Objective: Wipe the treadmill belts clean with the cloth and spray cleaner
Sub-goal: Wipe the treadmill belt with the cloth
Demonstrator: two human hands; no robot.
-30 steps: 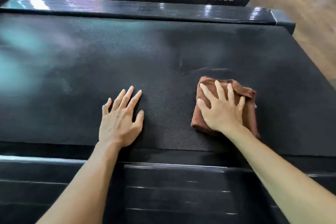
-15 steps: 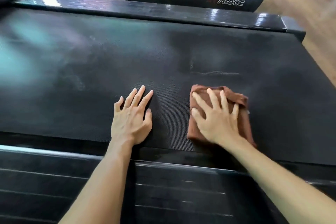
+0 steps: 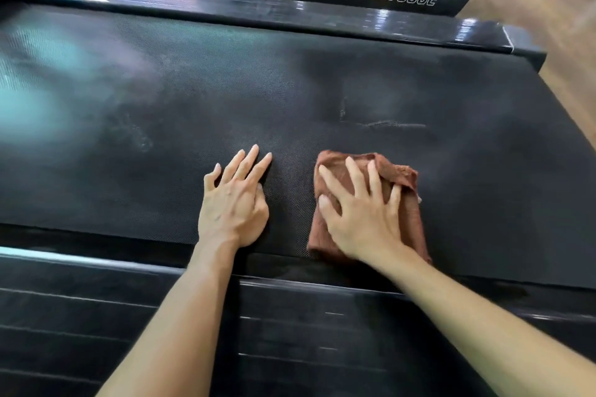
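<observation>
On treadmill belt (image 3: pixel 322 90): left hand (image 3: pixel 233 203) flat, right hand (image 3: pixel 361 219) spread on cloth (image 3: pixel 411 219).

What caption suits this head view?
Right hand presses brown cloth on treadmill belt; left hand rests flat.

The wide black textured treadmill belt (image 3: pixel 322 100) spans the view, its surface showing dull smears and a faint scuff line right of centre. A glossy black side rail (image 3: pixel 258 14) borders its far edge; a ribbed black side rail (image 3: pixel 96 316) borders its near edge. A folded reddish-brown terry cloth (image 3: pixel 409 213) lies flat on the belt close to the near edge. The right hand (image 3: pixel 361 219) presses on the cloth with spread fingers. The left hand (image 3: pixel 232 206) rests flat on the bare belt just beside the cloth, apart from it.
</observation>
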